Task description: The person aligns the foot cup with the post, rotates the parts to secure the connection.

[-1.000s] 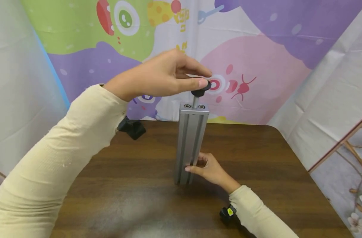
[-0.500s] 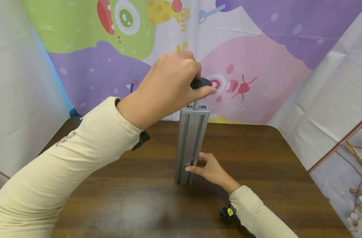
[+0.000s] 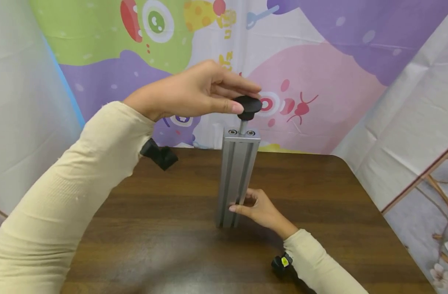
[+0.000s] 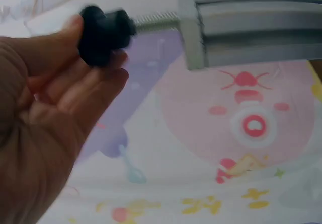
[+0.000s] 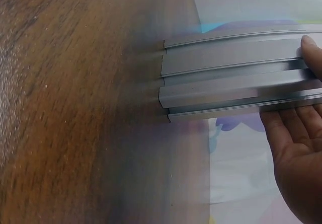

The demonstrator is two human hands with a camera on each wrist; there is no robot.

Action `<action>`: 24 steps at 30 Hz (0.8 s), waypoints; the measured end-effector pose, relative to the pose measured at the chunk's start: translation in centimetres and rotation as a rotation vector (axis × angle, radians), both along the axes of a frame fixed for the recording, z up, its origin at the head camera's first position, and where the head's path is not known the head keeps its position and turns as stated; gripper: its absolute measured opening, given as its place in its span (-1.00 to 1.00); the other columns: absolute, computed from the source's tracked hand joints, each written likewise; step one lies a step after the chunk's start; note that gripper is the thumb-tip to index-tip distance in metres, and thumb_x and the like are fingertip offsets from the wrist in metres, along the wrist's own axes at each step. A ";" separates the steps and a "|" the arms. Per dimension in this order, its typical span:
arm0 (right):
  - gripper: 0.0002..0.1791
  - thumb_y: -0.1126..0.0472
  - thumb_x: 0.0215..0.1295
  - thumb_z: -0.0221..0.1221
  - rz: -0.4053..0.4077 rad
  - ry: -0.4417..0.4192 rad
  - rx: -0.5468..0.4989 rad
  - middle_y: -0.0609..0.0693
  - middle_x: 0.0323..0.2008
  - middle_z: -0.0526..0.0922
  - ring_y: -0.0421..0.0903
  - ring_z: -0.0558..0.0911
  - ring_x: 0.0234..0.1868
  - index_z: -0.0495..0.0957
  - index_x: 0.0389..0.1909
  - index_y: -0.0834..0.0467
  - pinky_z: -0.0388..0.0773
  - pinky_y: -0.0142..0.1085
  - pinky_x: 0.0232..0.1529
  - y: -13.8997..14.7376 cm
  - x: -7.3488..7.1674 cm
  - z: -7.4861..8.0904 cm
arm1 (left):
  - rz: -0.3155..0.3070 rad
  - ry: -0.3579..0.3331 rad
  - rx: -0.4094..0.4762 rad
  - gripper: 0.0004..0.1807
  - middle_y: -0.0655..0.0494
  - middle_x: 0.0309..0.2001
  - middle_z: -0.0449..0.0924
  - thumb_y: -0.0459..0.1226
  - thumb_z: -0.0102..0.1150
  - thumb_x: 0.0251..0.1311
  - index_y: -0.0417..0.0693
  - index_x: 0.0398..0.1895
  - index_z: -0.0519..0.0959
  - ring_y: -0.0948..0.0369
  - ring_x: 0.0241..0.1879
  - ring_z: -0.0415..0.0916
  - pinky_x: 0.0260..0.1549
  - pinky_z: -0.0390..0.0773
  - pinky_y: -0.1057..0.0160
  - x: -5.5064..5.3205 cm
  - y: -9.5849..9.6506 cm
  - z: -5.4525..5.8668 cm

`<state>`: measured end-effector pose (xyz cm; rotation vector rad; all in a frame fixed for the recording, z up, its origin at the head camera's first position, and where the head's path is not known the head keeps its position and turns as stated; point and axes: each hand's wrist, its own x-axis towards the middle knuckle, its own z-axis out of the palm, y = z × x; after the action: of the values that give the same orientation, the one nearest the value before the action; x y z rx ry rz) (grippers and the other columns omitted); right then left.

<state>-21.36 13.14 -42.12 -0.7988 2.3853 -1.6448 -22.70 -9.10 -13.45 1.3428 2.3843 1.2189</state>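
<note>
An aluminium extrusion profile (image 3: pixel 236 179) stands upright on the wooden table, grooves running down its sides. From the middle of its top end, between two round holes, rises a threaded rod (image 4: pixel 156 23) bearing a black levelling foot (image 3: pixel 249 105). My left hand (image 3: pixel 194 92) holds the levelling foot's round base, thumb at its near-left edge and fingers stretched along the far side. Low down, my right hand (image 3: pixel 260 208) grips the profile, thumb on the front face; in the right wrist view its fingers (image 5: pixel 297 128) lie along the other side.
The brown wooden table (image 3: pixel 154 245) has a rounded back right corner. Behind it hangs a printed cartoon curtain (image 3: pixel 301 81), with white fabric (image 3: pixel 18 102) at the left. Black wrist devices sit under both sleeves.
My left hand has rolled over the levelling foot, knuckles up half a second ago, and back with its fingers stretched out. My right hand and the profile have kept still.
</note>
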 end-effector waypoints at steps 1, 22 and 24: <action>-0.74 0.26 0.17 0.33 -0.001 0.002 0.002 0.11 -0.20 0.72 -0.14 0.69 -0.18 0.63 -0.15 0.28 0.61 -0.30 -0.14 0.0 0.0 0.0 | -0.032 -0.041 0.013 -0.51 0.04 0.21 0.50 -0.43 0.12 0.27 -0.19 0.28 0.42 0.26 0.15 0.50 0.10 0.48 0.31 -0.2 -0.2 -0.1; -0.76 0.29 0.17 0.32 0.019 -0.016 -0.029 0.15 -0.21 0.72 -0.15 0.69 -0.24 0.62 -0.16 0.31 0.63 -0.31 -0.24 0.0 -0.1 0.0 | 0.498 0.851 -0.206 -0.43 0.05 -0.55 0.53 0.20 0.19 0.14 -0.16 -0.56 0.61 0.16 -0.54 0.45 -0.51 0.47 0.22 2.7 2.9 -1.4; -0.76 0.30 0.17 0.32 0.022 -0.019 -0.038 0.17 -0.20 0.71 -0.15 0.69 -0.24 0.62 -0.16 0.32 0.63 -0.31 -0.23 0.0 -0.1 0.0 | 0.521 0.867 -0.243 -0.44 0.06 -0.58 0.42 0.18 0.19 0.15 -0.15 -0.63 0.55 0.14 -0.56 0.36 -0.57 0.41 0.21 3.1 3.2 -1.5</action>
<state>-21.44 13.14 -42.16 -0.8083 2.3309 -1.6864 -19.56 -5.87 -14.92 1.3950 3.4959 0.3706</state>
